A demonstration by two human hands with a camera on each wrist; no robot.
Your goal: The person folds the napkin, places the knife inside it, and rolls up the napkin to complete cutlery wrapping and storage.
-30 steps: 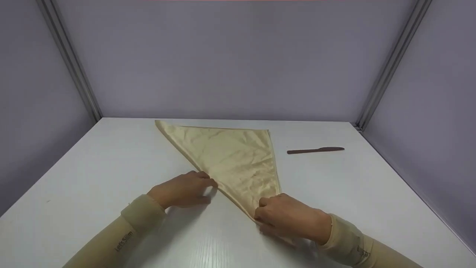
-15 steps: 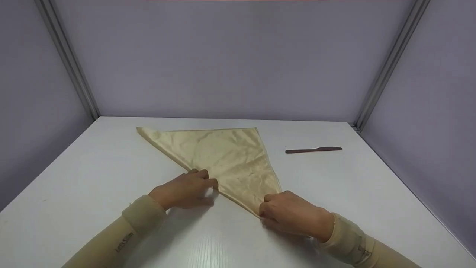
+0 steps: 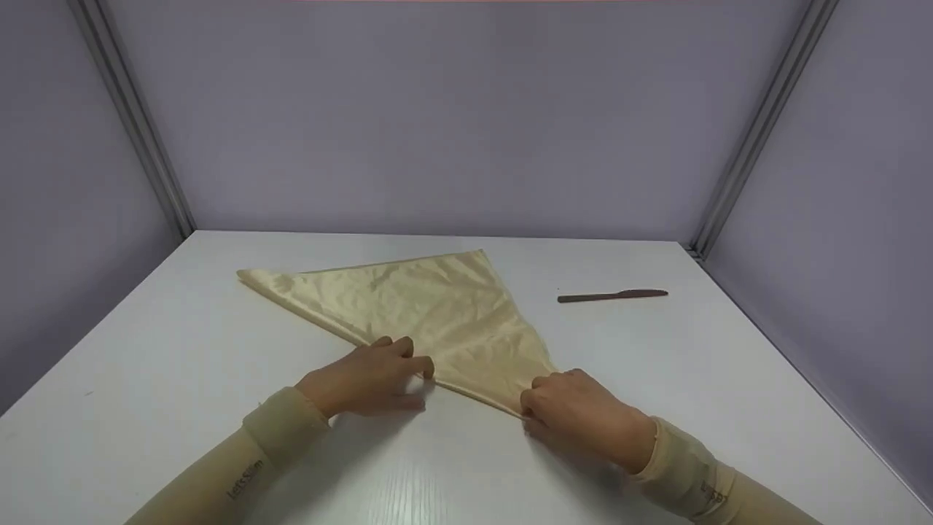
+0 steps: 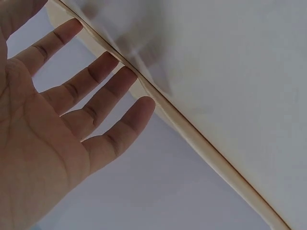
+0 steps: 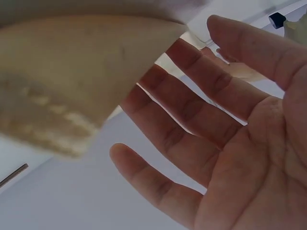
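Note:
A shiny gold cloth napkin (image 3: 430,313), folded into a triangle, lies flat on the white table (image 3: 168,364). My left hand (image 3: 372,375) rests beside its long folded edge, straight fingertips touching that edge. The left wrist view shows those fingers (image 4: 103,98) spread along the folded hem (image 4: 201,141). My right hand (image 3: 576,412) lies on the napkin's near corner. In the right wrist view its fingers (image 5: 192,110) are extended, with the cloth corner (image 5: 72,72) lying against them.
A dark brown knife (image 3: 612,295) lies on the table to the right of the napkin, apart from it. Grey booth walls with metal corner posts (image 3: 131,117) close in the table at the back and both sides.
The napkin has turned counter-clockwise under both hands: its far left tip swung left and nearer, and the near corner shifted right with my right hand. The knife stayed put.

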